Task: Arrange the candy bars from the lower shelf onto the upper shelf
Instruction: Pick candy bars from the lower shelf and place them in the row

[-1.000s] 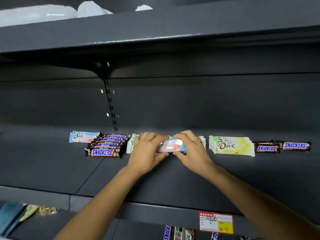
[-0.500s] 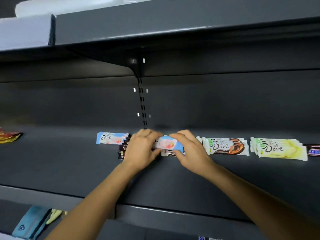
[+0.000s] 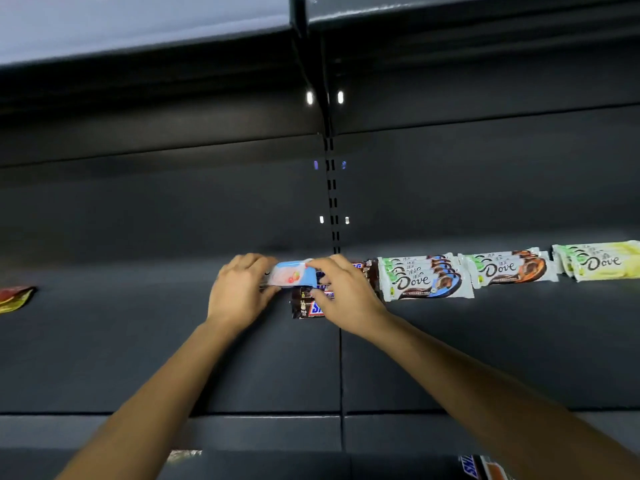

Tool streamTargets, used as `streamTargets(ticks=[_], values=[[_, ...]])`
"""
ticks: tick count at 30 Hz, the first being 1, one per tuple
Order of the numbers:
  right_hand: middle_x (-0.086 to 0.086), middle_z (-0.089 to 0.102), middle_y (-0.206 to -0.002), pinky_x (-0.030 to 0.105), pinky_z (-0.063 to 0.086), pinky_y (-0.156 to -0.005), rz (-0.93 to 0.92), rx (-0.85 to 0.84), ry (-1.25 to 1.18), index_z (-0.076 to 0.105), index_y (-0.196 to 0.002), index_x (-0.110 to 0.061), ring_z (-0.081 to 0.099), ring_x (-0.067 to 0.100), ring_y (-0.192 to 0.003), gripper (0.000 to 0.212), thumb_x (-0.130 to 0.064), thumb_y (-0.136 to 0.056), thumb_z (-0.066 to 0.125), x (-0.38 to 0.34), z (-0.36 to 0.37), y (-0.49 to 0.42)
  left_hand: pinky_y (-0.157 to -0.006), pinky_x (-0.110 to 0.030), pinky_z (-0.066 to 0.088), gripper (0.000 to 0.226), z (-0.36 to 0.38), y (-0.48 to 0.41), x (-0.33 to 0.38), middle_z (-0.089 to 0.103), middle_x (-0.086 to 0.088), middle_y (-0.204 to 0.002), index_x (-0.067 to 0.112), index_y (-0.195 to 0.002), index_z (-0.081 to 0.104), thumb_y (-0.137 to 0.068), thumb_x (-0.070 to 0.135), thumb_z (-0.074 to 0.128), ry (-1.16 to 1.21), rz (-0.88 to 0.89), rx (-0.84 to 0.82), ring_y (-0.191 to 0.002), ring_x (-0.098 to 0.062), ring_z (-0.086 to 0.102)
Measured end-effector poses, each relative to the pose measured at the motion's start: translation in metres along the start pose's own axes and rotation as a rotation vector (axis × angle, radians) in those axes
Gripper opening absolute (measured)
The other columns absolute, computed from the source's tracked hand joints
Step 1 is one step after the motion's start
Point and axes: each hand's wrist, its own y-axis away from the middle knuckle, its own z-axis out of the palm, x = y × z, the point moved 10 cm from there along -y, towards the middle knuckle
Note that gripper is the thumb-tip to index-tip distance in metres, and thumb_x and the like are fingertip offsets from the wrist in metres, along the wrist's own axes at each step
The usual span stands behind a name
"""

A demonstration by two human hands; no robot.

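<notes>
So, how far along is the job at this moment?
Done: a Snickers stack, a blue Dove stack, a brown Dove stack and a yellow Dove stack line the upper shelf. In hand: the left hand and right hand hold a pale blue bar at the row's left end. Left: loose bars show on the lower shelf, bottom right.

Snickers stack point(image 3: 306, 304) on shelf point(image 3: 138, 358); three Dove stacks point(image 3: 509, 270) rightward; packet point(image 3: 14, 297) far left
</notes>
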Motion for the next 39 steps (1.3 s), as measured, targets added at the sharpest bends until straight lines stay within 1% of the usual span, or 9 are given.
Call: streamTargets(ticks=[2, 6, 10, 14, 18, 24, 31, 35, 39], values=[[0.002, 0.048, -0.12, 0.025, 0.043, -0.088, 0.006, 0.016, 0.011, 0.052, -0.126, -0.015, 0.056, 0.018, -0.101, 0.04, -0.014, -0.086, 0.058, -0.005, 0.007, -0.001, -0.077, -0.039, 0.048, 0.036, 0.006, -0.001, -0.018, 0.066, -0.005, -0.101, 0.015, -0.105, 0.065, -0.072, 0.022, 0.078, 0.004, -0.029, -0.015, -0.09, -0.031, 0.058], [0.003, 0.05, -0.118, 0.026, 0.044, -0.087, 0.009, 0.012, 0.039, 0.055, -0.122, -0.013, 0.055, 0.017, -0.102, 0.035, -0.014, -0.088, 0.057, -0.007, 0.02, -0.002, -0.08, -0.038, 0.046, 0.037, 0.018, -0.005, -0.043, 0.065, -0.007, -0.105, 0.014, -0.109, 0.064, -0.073, 0.019, 0.075, 0.009, -0.072, -0.036, -0.094, -0.032, 0.057], [0.005, 0.052, -0.116, 0.025, 0.041, -0.086, 0.04, 0.032, 0.092, 0.057, -0.119, -0.011, 0.055, 0.018, -0.103, 0.032, -0.013, -0.087, 0.056, -0.004, 0.023, -0.011, -0.079, -0.038, 0.044, 0.037, 0.031, -0.008, -0.056, 0.064, -0.008, -0.103, 0.014, -0.11, 0.063, -0.076, 0.023, 0.074, -0.003, -0.096, -0.069, -0.094, -0.032, 0.056], [0.006, 0.055, -0.111, 0.02, 0.037, -0.083, 0.06, 0.068, 0.128, 0.06, -0.113, -0.01, 0.055, 0.02, -0.101, 0.027, -0.011, -0.086, 0.056, -0.003, 0.024, -0.019, -0.085, -0.037, 0.041, 0.04, 0.048, -0.004, -0.061, 0.062, -0.004, -0.111, 0.02, -0.117, 0.06, -0.079, 0.025, 0.07, -0.037, -0.1, -0.144, -0.103, -0.029, 0.053], [0.007, 0.057, -0.107, 0.025, 0.039, -0.083, 0.055, 0.081, 0.148, 0.062, -0.108, -0.009, 0.055, 0.021, -0.098, 0.024, -0.009, -0.085, 0.055, -0.005, 0.029, -0.021, -0.09, -0.034, 0.041, 0.043, 0.059, -0.001, -0.065, 0.06, -0.004, -0.113, 0.019, -0.121, 0.059, -0.08, 0.023, 0.07, 0.044, -0.074, -0.186, -0.108, -0.027, 0.049], [0.006, 0.059, -0.103, 0.024, 0.038, -0.078, 0.043, 0.112, 0.159, 0.064, -0.103, -0.01, 0.055, 0.021, -0.093, 0.02, -0.008, -0.085, 0.056, -0.006, 0.032, -0.018, -0.094, -0.03, 0.038, 0.042, 0.065, -0.001, -0.071, 0.059, -0.004, -0.117, 0.016, -0.123, 0.06, -0.082, 0.014, 0.068, 0.192, -0.072, -0.193, -0.111, -0.026, 0.047], [0.006, 0.059, -0.099, 0.025, 0.04, -0.077, 0.024, 0.12, 0.155, 0.066, -0.099, -0.008, 0.056, 0.02, -0.091, 0.017, -0.007, -0.084, 0.056, -0.005, 0.03, -0.014, -0.088, -0.035, 0.046, 0.038, 0.063, -0.002, -0.067, 0.057, -0.003, -0.114, 0.019, -0.118, 0.062, -0.081, 0.011, 0.065, 0.147, -0.074, -0.167, -0.108, -0.027, 0.047], [0.005, 0.06, -0.1, 0.024, 0.041, -0.076, 0.021, 0.134, 0.146, 0.066, -0.099, -0.009, 0.056, 0.018, -0.089, 0.017, -0.007, -0.084, 0.057, -0.007, 0.024, -0.013, -0.091, -0.037, 0.044, 0.04, 0.063, -0.002, -0.066, 0.056, -0.005, -0.114, 0.02, -0.12, 0.061, -0.081, 0.012, 0.064, 0.113, -0.107, -0.171, -0.109, -0.029, 0.047], [0.004, 0.059, -0.102, 0.021, 0.035, -0.074, 0.023, 0.146, 0.142, 0.066, -0.1, -0.01, 0.054, 0.016, -0.09, 0.018, -0.009, -0.086, 0.056, -0.008, 0.015, -0.007, -0.092, -0.039, 0.043, 0.04, 0.062, -0.001, -0.066, 0.058, -0.007, -0.114, 0.017, -0.121, 0.061, -0.081, 0.012, 0.063, 0.08, -0.091, -0.151, -0.106, -0.031, 0.049]])
